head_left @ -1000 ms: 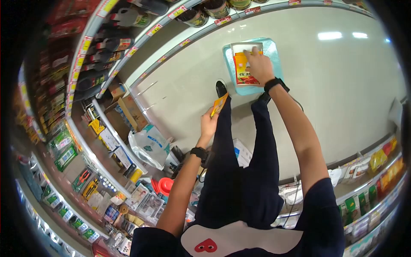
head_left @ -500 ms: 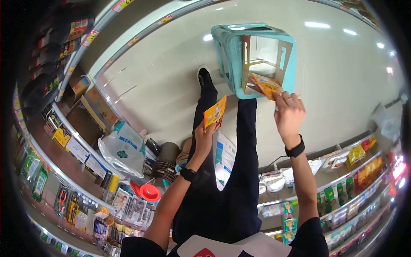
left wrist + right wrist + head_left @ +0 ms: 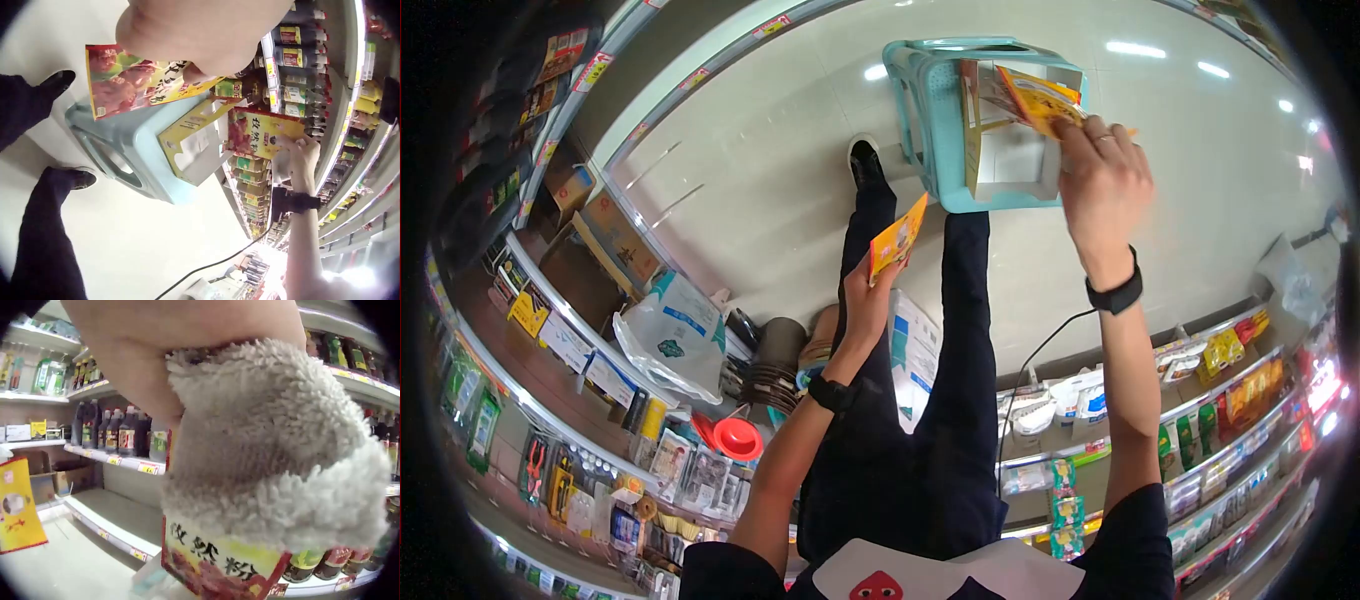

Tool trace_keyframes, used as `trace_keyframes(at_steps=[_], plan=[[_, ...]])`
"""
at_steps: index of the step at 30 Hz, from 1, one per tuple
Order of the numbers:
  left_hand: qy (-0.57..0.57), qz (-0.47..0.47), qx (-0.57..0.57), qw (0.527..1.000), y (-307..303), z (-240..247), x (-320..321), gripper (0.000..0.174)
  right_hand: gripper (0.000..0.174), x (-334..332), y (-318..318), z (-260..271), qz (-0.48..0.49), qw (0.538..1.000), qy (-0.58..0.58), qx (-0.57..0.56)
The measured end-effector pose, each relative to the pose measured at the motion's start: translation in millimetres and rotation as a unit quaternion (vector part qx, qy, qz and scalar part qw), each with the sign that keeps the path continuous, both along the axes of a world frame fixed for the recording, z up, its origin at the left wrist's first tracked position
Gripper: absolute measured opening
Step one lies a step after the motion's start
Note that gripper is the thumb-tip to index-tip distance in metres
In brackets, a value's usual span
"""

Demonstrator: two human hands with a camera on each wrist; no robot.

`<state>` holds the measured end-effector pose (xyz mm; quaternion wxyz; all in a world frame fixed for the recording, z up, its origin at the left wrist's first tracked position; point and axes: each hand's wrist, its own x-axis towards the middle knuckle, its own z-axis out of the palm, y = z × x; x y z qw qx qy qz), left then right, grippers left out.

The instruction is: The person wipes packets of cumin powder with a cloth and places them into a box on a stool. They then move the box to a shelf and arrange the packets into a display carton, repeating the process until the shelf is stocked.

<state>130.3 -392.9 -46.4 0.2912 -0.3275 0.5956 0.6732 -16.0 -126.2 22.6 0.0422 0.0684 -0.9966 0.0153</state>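
In the head view, my left hand (image 3: 868,310) pinches a yellow seasoning packet (image 3: 897,240) held over the legs. My right hand (image 3: 1106,190) grips a yellow packet (image 3: 1040,102) by one end, above an open carton (image 3: 972,130) on a turquoise stool (image 3: 943,135). The left wrist view shows the carton's yellow side (image 3: 176,150) and the right hand's packet (image 3: 253,132) with its red-and-white printed face beside it. In the right wrist view, a grey fluffy thing (image 3: 269,444) covers much of the hand and part of the packet (image 3: 219,562).
Bottle shelves (image 3: 300,75) stand beyond the stool. To the left lie a white plastic bag (image 3: 670,335), cardboard boxes (image 3: 615,235) and a red bowl (image 3: 738,438). Bagged goods fill the right shelves (image 3: 1190,430). A dark cable (image 3: 1040,345) hangs from the right wrist.
My right hand has lifted its packet from the carton and moved right, then up in the head view. My left hand keeps its packet. The view has shifted, showing more of the stool's side.
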Motion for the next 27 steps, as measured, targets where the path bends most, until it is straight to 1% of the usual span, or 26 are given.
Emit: trace_keyframes(at_steps=[1, 3, 4, 5, 7, 8, 9, 10, 11, 12, 13, 15, 16, 17, 19, 20, 23, 25, 27], plan=[[-0.002, 0.001, -0.001, 1.000, 2, 0, 0, 0.027, 0.022, 3, -1, -9, 0.001, 1.000, -0.002, -0.001], [0.052, -0.120, -0.021, 0.991, 5, 0, -1, 0.028, 0.020, 12, -7, -23, 0.039, 0.999, -0.010, 0.007], [0.046, -0.164, -0.042, 0.984, 5, 1, -1, 0.028, 0.022, 17, -9, -28, 0.047, 0.999, 0.003, 0.011], [0.047, -0.165, -0.044, 0.984, 7, 1, 0, 0.028, 0.022, 20, -9, -33, 0.046, 0.999, 0.005, 0.009], [0.105, -0.208, -0.046, 0.971, 20, 18, -12, 0.027, 0.025, 23, -8, -44, 0.043, 0.999, 0.021, -0.005], [0.104, -0.175, 0.009, 0.979, 28, 22, -17, 0.030, 0.027, 24, -5, -51, 0.042, 0.999, 0.021, -0.001], [0.100, -0.177, 0.010, 0.979, 29, 19, -19, 0.030, 0.027, 26, -3, -57, 0.041, 0.999, 0.017, -0.001], [0.224, -0.269, -0.041, 0.936, 31, 15, -23, 0.032, 0.027, 27, 0, -61, 0.036, 0.999, 0.006, -0.006], [0.343, -0.353, -0.091, 0.866, 32, 13, -24, 0.034, 0.028, 29, 3, -65, 0.032, 0.999, -0.003, -0.010], [0.329, -0.393, -0.098, 0.853, 39, 25, -32, 0.044, 0.032, 29, 6, -64, 0.027, 0.999, -0.026, -0.019], [0.328, -0.394, -0.099, 0.853, 43, 30, -37, 0.044, 0.032, 29, 8, -59, 0.026, 0.999, -0.027, -0.021], [0.357, -0.473, -0.122, 0.796, 52, 34, -44, 0.047, 0.038, 32, 14, -42, -0.003, 0.990, -0.084, -0.112], [0.395, -0.459, -0.118, 0.787, 59, 32, -47, 0.044, 0.042, 31, 16, -31, -0.025, 0.988, -0.115, -0.099], [0.395, -0.461, -0.116, 0.786, 66, 29, -52, 0.044, 0.042, 32, 21, -26, -0.028, 0.988, -0.116, -0.098], [0.486, -0.419, -0.074, 0.763, 81, 20, -62, 0.040, 0.041, 35, 33, -21, -0.036, 0.989, -0.104, -0.102], [0.512, -0.395, -0.085, 0.758, 91, 14, -66, 0.036, 0.040, 37, 38, -21, -0.035, 0.990, -0.097, -0.091], [0.540, -0.374, -0.081, 0.750, 115, 0, -75, 0.035, 0.036, 41, 52, -28, -0.022, 0.990, -0.103, -0.088], [0.546, -0.381, -0.076, 0.742, 122, -26, -71, 0.035, 0.034, 42, 54, -30, -0.030, 0.988, -0.116, -0.096], [0.533, -0.381, -0.077, 0.751, 126, -49, -67, 0.032, 0.031, 43, 58, -37, 0.015, 0.992, -0.094, -0.078]])
